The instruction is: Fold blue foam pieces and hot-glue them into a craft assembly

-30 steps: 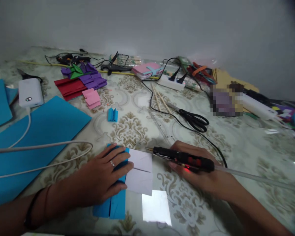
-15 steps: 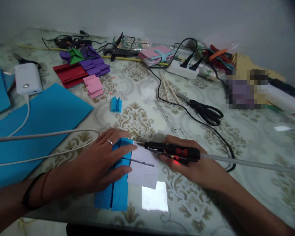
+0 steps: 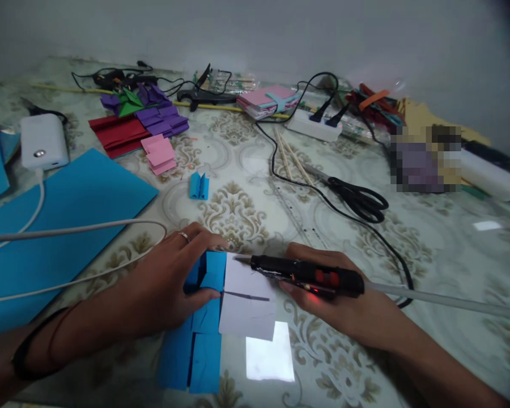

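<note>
My right hand (image 3: 335,286) is wrapped round a black hot glue gun (image 3: 306,276) lying on its side. A small red light glows on it, and a pale glue stick (image 3: 442,300) runs from its back end. Its nozzle rests over the top of a white paper (image 3: 249,317), close to the left edge. Beside that edge lies a creased blue paper (image 3: 206,354). My left hand (image 3: 170,283) holds the blue paper, thumb on its face and fingers at its far edge. Those fingers partly cover it.
A small folded blue piece (image 3: 199,187) lies ahead. Black-handled scissors (image 3: 357,198), wooden sticks (image 3: 295,158) and a clear ruler (image 3: 291,212) are on the right. A large blue sheet (image 3: 93,198), a white power bank (image 3: 45,141) and its cable are left. A power strip (image 3: 314,124) stands behind.
My left fingers have drawn back toward the far edge of the blue paper, baring more of it. The view has shifted slightly. The glue gun stays at the white paper's top.
</note>
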{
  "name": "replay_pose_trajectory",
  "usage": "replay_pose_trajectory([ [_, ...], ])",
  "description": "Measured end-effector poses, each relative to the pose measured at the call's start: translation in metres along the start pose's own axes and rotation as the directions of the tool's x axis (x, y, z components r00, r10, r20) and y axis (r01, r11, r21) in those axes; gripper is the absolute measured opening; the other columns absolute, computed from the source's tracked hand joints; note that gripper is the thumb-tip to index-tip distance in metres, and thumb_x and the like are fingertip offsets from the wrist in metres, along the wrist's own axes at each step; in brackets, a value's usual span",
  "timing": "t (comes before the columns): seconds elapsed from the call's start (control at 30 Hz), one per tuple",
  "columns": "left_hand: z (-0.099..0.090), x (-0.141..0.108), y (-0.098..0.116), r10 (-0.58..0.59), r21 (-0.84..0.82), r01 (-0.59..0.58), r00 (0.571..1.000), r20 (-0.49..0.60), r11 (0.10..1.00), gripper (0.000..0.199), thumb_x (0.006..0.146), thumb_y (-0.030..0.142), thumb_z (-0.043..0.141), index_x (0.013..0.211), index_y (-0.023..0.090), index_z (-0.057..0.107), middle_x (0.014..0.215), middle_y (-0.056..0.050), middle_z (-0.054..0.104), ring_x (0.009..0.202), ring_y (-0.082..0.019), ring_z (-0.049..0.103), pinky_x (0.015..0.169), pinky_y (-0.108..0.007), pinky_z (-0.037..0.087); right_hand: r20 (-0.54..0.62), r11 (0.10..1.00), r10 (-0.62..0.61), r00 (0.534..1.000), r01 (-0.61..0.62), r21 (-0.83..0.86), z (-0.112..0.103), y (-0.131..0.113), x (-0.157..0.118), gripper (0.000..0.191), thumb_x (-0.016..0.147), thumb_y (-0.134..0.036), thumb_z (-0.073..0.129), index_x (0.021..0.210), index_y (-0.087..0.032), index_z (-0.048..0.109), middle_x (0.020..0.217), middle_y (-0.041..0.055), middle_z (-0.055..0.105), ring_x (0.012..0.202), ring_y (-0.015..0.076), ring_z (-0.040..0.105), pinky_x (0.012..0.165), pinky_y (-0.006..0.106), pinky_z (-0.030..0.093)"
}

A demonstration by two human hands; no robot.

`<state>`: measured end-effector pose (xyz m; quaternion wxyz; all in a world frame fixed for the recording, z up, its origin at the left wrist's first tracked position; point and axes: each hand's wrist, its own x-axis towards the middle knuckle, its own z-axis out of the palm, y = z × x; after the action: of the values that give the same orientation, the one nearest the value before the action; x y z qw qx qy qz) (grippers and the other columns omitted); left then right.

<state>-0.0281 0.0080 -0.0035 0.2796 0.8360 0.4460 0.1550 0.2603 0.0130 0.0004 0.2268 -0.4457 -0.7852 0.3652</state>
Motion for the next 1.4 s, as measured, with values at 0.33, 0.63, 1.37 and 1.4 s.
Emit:
replay_pose_trajectory([
  [0.33,-0.015,0.005,-0.011,0.057,-0.227,-0.044,0.997,0.049,0.973,0.055,0.078,0.035,0.091,0.125,0.028,0.062,0.129,-0.005,0.057,0.124,-0.026,0.058,0.108,-0.041,0.051,-0.012,0.998,-0.067,0.998,0.067,0.006,-0.004,-0.005,0.000,0.025,0.094,-0.025,0.061,0.073,-0.023,0.049,0.065,-0.0033,0.052,0.055,0.0121,0.051,0.050,0.025,0.040],
  [0.63,-0.015,0.004,-0.011,-0.137,-0.245,0.146,0.989,0.055,0.958,0.051,0.084,0.033,0.077,0.133,0.028,0.063,0.124,-0.004,0.075,0.114,-0.027,0.071,0.101,-0.040,0.055,-0.008,0.995,-0.093,0.996,0.093,0.027,-0.002,-0.003,0.001,0.021,0.095,-0.022,0.062,0.076,-0.021,0.055,0.070,-0.0019,0.056,0.060,0.0114,0.055,0.055,0.023,0.043],
  [1.37,-0.019,0.018,-0.016,-0.126,-0.704,0.323,0.940,0.318,0.632,0.035,0.087,0.030,0.077,0.120,0.020,0.073,0.114,-0.006,0.082,0.108,-0.026,0.076,0.089,-0.033,0.057,-0.006,0.993,-0.103,0.995,0.103,0.054,0.011,-0.006,-0.002,0.025,0.097,-0.024,0.061,0.075,-0.022,0.048,0.068,-0.0038,0.050,0.060,0.0100,0.048,0.054,0.023,0.038],
  [1.4,-0.019,0.018,-0.016,-0.122,-0.708,0.330,0.936,0.329,0.624,0.035,0.087,0.031,0.078,0.120,0.020,0.073,0.113,-0.006,0.082,0.108,-0.026,0.076,0.089,-0.032,0.056,-0.009,0.995,-0.092,0.996,0.092,0.045,0.011,-0.006,-0.003,0.026,0.097,-0.025,0.061,0.074,-0.022,0.047,0.068,-0.0040,0.050,0.059,0.0099,0.048,0.054,0.023,0.038],
])
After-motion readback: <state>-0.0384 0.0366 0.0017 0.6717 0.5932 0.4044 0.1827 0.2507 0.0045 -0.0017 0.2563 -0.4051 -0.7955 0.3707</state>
